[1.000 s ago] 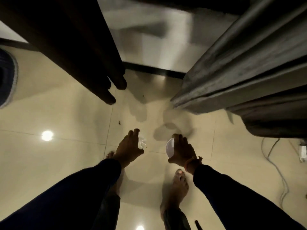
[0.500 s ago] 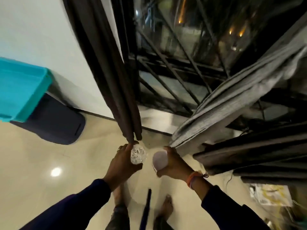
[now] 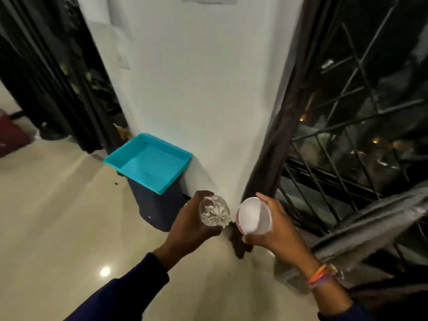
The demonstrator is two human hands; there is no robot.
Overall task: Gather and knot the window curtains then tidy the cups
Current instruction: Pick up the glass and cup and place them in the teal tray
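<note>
The left hand (image 3: 192, 224) grips a clear cup (image 3: 214, 212), fingers curled round its side, its cut, faceted bottom turned toward the camera. The right hand (image 3: 275, 230) grips a white cup (image 3: 254, 216) the same way, its round face also toward the camera; whether that face is the mouth or the base is hard to say in the blur. The two cups sit just beside each other, nearly touching, held above the floor (image 3: 58, 216) in front of a white wall (image 3: 196, 89).

Right of the wall a dark curtain (image 3: 278, 135) hangs down along the wall's edge, its lower end just behind the white cup. Beyond it is a window with a metal grille (image 3: 347, 135), and a grey curtain (image 3: 370, 223) slants across the lower right, close under the right wrist, which wears coloured bands (image 3: 320, 278).

To the left, against the wall's foot, a teal tray (image 3: 148, 163) rests on a dark bin (image 3: 159, 209), near the left hand but apart from it. The glossy floor spreads wide to the left of the arms, as far as a dark doorway (image 3: 46, 77) and a maroon thing (image 3: 11, 137) at the frame's edge.
</note>
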